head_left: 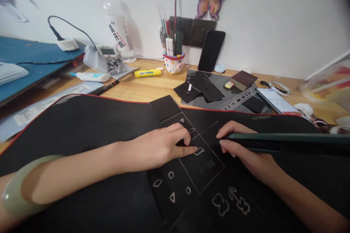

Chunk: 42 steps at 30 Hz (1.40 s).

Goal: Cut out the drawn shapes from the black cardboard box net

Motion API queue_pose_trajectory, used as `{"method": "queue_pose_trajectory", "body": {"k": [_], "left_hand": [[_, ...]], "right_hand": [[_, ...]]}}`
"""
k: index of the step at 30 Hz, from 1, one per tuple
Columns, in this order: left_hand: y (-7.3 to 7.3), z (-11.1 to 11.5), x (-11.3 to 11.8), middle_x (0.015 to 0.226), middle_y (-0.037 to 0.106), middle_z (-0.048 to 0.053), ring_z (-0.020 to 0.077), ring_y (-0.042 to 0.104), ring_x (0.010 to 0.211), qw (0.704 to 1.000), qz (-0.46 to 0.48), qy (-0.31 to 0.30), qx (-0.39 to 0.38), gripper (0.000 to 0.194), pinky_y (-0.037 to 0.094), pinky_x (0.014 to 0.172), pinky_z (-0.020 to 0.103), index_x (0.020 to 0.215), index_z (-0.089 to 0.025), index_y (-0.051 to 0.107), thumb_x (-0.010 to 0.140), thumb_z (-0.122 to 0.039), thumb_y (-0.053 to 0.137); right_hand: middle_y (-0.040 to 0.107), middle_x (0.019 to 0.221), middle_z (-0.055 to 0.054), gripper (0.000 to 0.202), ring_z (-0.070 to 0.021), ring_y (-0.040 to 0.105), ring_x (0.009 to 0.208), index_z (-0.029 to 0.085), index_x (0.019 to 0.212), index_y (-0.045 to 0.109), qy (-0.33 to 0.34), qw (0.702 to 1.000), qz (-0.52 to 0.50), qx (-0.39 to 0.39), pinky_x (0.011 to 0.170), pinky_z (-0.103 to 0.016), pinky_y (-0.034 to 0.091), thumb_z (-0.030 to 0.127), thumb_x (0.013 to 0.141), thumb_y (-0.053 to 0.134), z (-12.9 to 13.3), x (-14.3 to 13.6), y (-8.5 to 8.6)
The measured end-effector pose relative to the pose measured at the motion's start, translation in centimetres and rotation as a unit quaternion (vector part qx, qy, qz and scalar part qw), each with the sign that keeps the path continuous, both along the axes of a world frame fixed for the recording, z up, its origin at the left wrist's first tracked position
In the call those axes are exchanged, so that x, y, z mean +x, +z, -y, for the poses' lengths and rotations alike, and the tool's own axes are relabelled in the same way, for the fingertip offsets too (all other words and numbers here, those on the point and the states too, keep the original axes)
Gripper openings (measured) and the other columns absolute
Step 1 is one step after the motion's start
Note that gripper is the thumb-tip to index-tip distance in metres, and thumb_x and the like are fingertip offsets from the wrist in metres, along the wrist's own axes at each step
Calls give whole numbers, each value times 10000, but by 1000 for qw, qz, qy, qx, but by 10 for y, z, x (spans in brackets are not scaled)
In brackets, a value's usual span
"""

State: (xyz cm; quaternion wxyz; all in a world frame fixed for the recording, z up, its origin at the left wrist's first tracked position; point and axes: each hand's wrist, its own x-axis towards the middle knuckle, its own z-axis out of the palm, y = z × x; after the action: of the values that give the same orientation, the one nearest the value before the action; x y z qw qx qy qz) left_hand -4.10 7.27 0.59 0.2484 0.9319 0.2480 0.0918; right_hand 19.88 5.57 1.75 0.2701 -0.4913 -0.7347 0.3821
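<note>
A black paper strip [210, 174] with pale ruled lines lies on a black mat [90, 120] edged in red. Small pale outlines are on it: triangles, circles and diamonds. My left hand [164, 143], wearing a ring, rests on the strip, one finger stretched out to the edge of a diamond outline [199, 151]. Its other visible fingers are bent, and it holds nothing. My right hand [240, 145] pinches a long dark green pencil [290, 141] between thumb and fingers, just right of the strip. Flower-like outlines [232, 202] show below it.
Behind the mat stand a pen cup [174, 62], a dark phone [212, 51] and a clear bottle [117, 25]. A yellow glue stick [147, 73], several black paper pieces [201, 83], a stencil ruler [237, 99], an eraser [229, 85] and a lit phone [279, 100] lie around.
</note>
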Motion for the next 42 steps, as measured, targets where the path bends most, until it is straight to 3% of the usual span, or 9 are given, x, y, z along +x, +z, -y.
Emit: {"method": "queue_pose_trajectory", "body": {"k": [10,15,19,24,28,31,37,40,42], "left_hand": [[2,0,-2,1084,461,80,189,420,939,994,-56,-47,81,383,412,743,277,1263,-218,425,896,-137,350],[7,-11,1,1153,458,83,194,412,1063,998,-30,-7,55,323,398,871,310,1205,-209,500,898,-256,413],[14,-34,9,1286,393,130,232,302,1220,995,-45,-26,87,529,286,999,359,1295,-131,378,846,-382,501],[29,-58,25,1142,494,145,273,455,1041,986,-138,-10,91,747,363,866,371,1239,-123,421,675,-575,608],[37,-65,30,838,593,69,221,533,794,982,-184,36,20,556,390,713,310,947,-141,584,593,-560,675],[36,-60,25,628,557,17,159,515,609,977,-196,80,-13,374,365,561,249,722,-151,605,654,-516,642],[27,-23,13,585,551,2,122,520,546,963,-183,186,-66,491,360,462,200,747,-157,595,848,-562,336],[29,-7,12,614,556,34,181,550,615,955,-193,222,-37,474,377,494,246,675,-151,597,797,-580,437],[31,-1,11,708,570,65,227,557,707,958,-183,217,36,423,391,532,281,697,-141,594,789,-540,490]], "right_hand": [[519,590,35,29,-101,470,516,222,760,559,-43,998,-39,-15,462,-225,350,209,762,532,1,-5,-2],[490,573,40,22,-89,436,499,200,766,559,-79,985,-147,-35,436,-218,301,215,754,549,-3,0,-14],[498,535,44,52,-85,396,458,192,776,558,-121,972,-195,-47,420,-219,266,233,745,570,-7,3,-17],[521,512,42,40,-76,383,448,189,756,563,-157,957,-242,-19,418,-210,261,197,720,577,-6,5,-7],[520,521,44,36,-69,396,458,195,741,572,-184,946,-263,34,414,-198,261,170,716,582,-5,12,3],[519,544,41,37,-72,410,482,203,752,574,-197,946,-249,65,424,-196,277,171,736,576,-4,17,10],[549,596,51,103,-79,441,491,238,875,558,-171,973,-135,76,457,-206,338,217,774,552,8,3,20],[558,627,54,54,-82,474,520,241,836,551,-137,989,-41,45,500,-213,376,230,784,545,14,-11,20],[560,650,50,30,-91,501,560,241,818,545,-116,992,-5,39,522,-220,390,234,792,534,14,-18,17]]}}
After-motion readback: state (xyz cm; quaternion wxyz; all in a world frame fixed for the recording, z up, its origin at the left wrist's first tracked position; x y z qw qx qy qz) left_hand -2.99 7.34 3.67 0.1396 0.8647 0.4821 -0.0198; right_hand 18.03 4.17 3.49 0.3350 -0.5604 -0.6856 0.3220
